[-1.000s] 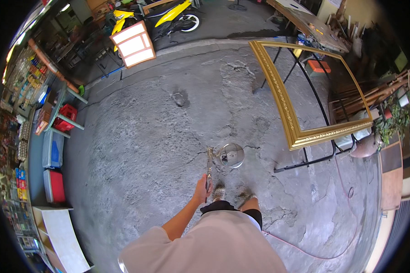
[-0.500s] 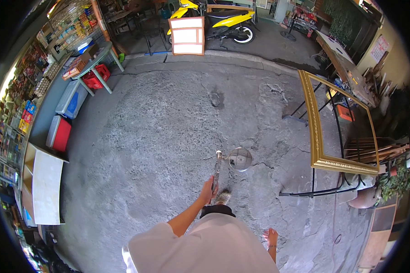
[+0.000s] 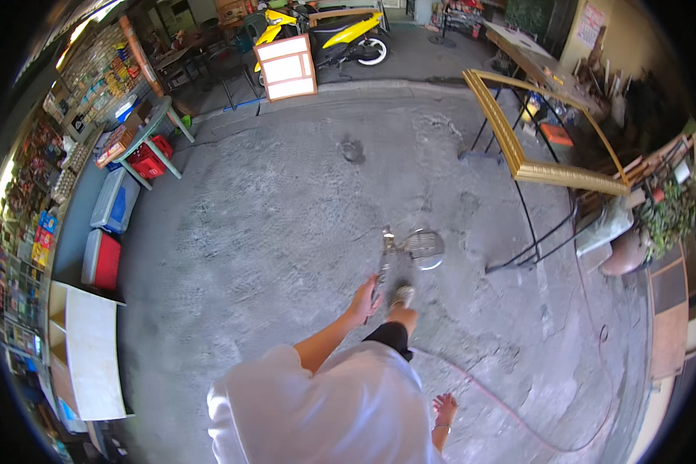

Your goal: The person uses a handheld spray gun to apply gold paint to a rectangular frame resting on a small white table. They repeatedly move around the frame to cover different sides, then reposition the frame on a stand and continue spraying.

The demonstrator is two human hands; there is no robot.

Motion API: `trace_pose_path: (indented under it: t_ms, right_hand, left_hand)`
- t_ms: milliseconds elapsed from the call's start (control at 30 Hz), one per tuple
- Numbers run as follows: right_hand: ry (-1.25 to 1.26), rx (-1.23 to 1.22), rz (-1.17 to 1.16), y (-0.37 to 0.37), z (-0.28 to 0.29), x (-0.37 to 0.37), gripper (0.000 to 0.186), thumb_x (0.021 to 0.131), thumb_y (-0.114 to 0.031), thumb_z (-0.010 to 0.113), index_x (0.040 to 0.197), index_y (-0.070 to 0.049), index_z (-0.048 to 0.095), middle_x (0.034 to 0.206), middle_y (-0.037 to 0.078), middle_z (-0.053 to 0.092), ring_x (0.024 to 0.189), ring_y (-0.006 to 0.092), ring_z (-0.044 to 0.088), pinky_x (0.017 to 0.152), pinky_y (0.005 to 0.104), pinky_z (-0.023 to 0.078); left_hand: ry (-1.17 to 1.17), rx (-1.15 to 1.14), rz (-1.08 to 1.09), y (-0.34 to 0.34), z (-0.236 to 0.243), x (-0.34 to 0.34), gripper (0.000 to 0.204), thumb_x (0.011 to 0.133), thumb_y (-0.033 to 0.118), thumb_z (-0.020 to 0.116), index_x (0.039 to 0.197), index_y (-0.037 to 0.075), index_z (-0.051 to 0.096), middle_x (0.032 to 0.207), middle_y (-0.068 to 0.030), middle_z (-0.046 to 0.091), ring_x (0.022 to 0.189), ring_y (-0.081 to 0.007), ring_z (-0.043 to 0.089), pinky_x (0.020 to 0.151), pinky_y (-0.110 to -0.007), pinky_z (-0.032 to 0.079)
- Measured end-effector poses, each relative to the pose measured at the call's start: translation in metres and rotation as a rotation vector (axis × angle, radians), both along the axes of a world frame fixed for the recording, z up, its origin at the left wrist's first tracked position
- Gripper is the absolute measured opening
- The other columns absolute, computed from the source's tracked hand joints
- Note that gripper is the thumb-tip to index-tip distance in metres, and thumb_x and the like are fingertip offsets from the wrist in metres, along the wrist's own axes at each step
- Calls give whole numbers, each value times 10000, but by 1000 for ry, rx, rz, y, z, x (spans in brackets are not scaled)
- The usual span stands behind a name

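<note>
1. Curling round the handle of the spray gun [image 3: 387,251], the L hand [image 3: 361,300] has its fingers closed on it; prob. it is held there b/c the handle is the narrow part that fits a palm.
2. The spray gun is ahead of the body, above the floor [image 3: 271,193], w/ its head turned forward. Its round cup [image 3: 425,249] sits on the R side of the head; prob. it is carried out in front so the cup stays away from the leg.
3. The R hand [image 3: 445,406] hangs low beside the body, fingers loosely spread; I see no thing in it.
4. One shoe [image 3: 404,295] shows near the spray gun.
5. The hose [image 3: 510,410] runs from near the body across the floor to the R, w/ a small loop. Its near end is hidden, so I cannot tell if it joins the spray gun. It could catch a foot.
6. Ahead R, well apart, the gold frame [image 3: 572,176] rests on a black stand [image 3: 510,268], prob. to lift it off the floor. The stand's feet stick out, so one may trip there.
7. Farther R are a plant [image 3: 669,220] and a round pot [image 3: 625,251].
8. Far ahead, a white panel [image 3: 288,69] stands before a yellow motorbike [image 3: 356,32]; if they touch, I cannot tell.
9. Along the L side: table [image 3: 151,127], red crate [image 3: 151,157], blue cooler [image 3: 117,203], red cooler [image 3: 104,261], white cabinet [image 3: 93,356], prob. lined up to save walking space.
</note>
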State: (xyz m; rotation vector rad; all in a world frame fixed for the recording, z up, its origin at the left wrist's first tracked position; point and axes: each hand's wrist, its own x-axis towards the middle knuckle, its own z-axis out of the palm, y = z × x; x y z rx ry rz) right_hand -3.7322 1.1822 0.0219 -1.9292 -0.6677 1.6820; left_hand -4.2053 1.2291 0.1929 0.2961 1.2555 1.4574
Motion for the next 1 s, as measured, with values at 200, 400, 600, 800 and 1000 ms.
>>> trace_pose_path:
  t_ms: [200,400,600,800,1000]
  right_hand:
    - [-2,-130,-175,-177,-37,17,361,1036,-356,542,1052,-3,616,895,139,724,723,236,714,531,321,508]
    - [-61,-119,-223,-278,-102,24,387,1041,-345,532,1035,32,615,856,148,711,724,263,708,554,343,530]
    - [13,-2,-246,-322,-93,4,406,1048,-331,522,1033,66,609,832,166,697,682,251,692,546,334,533]
    - [-197,202,-517,-259,62,-131,363,1029,-249,603,1221,59,597,978,124,699,819,174,683,669,312,582]
    - [-213,459,-395,-188,211,-268,708,964,-441,684,1456,-13,411,1298,187,604,1099,240,653,929,380,534]
  left_hand:
    - [205,12,-243,-47,12,42,695,1024,689,315,635,136,477,461,24,389,332,-84,319,339,-265,228]
    - [398,70,-441,-44,29,44,741,1009,692,382,549,116,461,465,20,395,412,-112,403,430,-303,278]
    - [272,177,-582,-28,-4,49,570,1008,551,527,673,90,524,496,-28,444,437,-186,455,454,-357,331]
    - [396,564,-792,-24,-36,45,458,1025,479,447,771,107,530,569,-8,477,410,-108,417,385,-270,301]
    - [-215,85,-1269,-56,-5,16,639,1018,663,350,665,142,459,496,20,389,370,-82,341,354,-253,226]
